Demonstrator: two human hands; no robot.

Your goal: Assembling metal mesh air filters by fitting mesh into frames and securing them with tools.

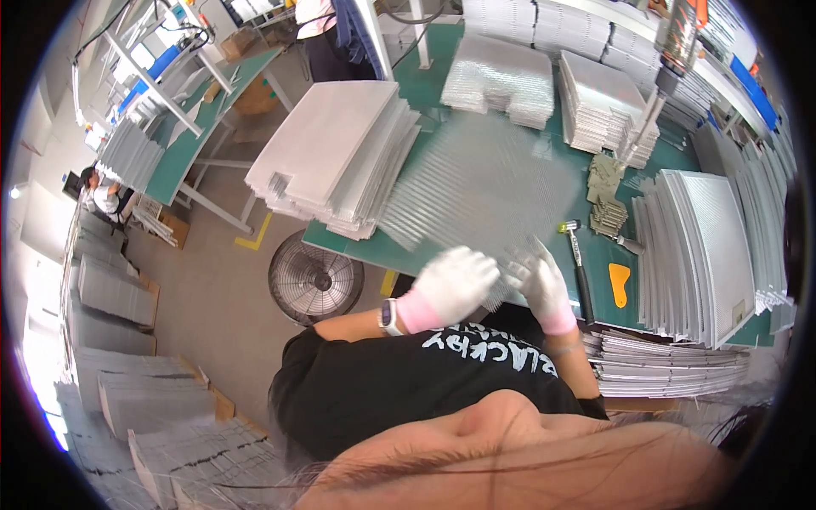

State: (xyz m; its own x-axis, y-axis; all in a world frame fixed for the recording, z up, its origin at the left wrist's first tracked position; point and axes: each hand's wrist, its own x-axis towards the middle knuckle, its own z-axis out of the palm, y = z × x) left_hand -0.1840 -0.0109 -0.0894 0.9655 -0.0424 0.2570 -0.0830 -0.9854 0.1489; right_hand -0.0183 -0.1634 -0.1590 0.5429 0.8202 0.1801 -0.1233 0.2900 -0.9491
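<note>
A grey ribbed sheet (pixel 484 183), blurred, lies at a slant over the green worktable, its near corner between my hands. My left hand (pixel 455 280), in a white glove with a pink cuff, is closed at the sheet's near left edge; its fingertips are partly hidden. At the near right edge my right hand (pixel 541 285), gloved alike, has its fingers stretched out, blurred at the tips. A hammer (pixel 580 268) with a black handle lies right of that hand, beside an orange scraper (pixel 620 284).
Stacks of panels stand on the table at left (pixel 327 140), back (pixel 500 76) and right (pixel 693 246). Small metal pieces (pixel 606 200) lie under a hanging power screwdriver (pixel 676 51). A floor fan (pixel 316 279) stands left of the table (pixel 344 244). Other people are farther off.
</note>
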